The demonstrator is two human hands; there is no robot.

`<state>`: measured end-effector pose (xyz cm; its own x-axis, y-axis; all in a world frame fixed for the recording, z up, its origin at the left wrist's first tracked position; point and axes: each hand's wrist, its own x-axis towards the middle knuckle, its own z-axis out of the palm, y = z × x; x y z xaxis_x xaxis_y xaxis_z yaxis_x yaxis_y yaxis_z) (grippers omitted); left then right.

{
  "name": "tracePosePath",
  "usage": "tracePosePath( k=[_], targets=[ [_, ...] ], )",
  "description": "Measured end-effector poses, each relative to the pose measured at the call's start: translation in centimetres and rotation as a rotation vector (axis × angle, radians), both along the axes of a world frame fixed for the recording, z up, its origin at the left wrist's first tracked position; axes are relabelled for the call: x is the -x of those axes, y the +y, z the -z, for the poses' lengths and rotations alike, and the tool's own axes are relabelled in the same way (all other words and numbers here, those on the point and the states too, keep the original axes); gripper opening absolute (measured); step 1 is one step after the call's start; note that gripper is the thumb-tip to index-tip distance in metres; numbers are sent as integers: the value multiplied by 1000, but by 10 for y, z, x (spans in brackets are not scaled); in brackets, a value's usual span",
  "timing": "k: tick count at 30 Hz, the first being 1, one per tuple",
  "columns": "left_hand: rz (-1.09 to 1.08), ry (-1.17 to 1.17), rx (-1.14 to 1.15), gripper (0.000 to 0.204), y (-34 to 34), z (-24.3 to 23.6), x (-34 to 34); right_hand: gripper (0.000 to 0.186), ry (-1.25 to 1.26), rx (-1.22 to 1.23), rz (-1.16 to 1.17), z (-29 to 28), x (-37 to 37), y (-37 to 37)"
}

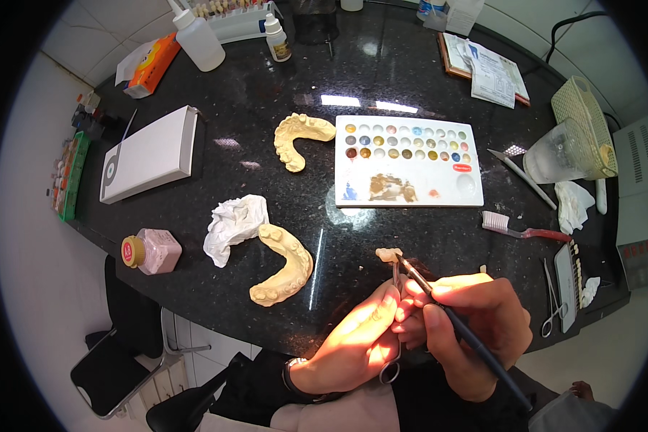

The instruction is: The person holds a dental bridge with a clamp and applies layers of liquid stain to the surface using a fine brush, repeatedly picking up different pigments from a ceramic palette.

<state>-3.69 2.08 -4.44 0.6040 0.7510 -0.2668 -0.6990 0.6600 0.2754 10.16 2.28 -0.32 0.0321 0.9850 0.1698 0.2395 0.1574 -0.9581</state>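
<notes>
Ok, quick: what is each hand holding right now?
Left hand: closed on metal forceps gripping a small tooth piece.
Right hand: closed on a thin brush.

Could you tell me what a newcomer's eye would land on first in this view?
Probably the brightly lit hands at the lower centre: the left hand holds metal forceps gripping a small tooth-coloured piece, and the right hand puts a fine brush to it. Next come two yellow dental casts on the black table, and the white well palette at centre.
</notes>
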Motion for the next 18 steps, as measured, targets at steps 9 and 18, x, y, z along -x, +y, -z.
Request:
tracePosePath(
  k=[9,18],
  targets=[
    [-4,-57,30,27,1,-1,-1,18,-52,-58,-124,-3,-5,2],
    [17,-70,19,29,1,-1,1,17,-5,-36,-165,-3,-7,2]
  ],
)
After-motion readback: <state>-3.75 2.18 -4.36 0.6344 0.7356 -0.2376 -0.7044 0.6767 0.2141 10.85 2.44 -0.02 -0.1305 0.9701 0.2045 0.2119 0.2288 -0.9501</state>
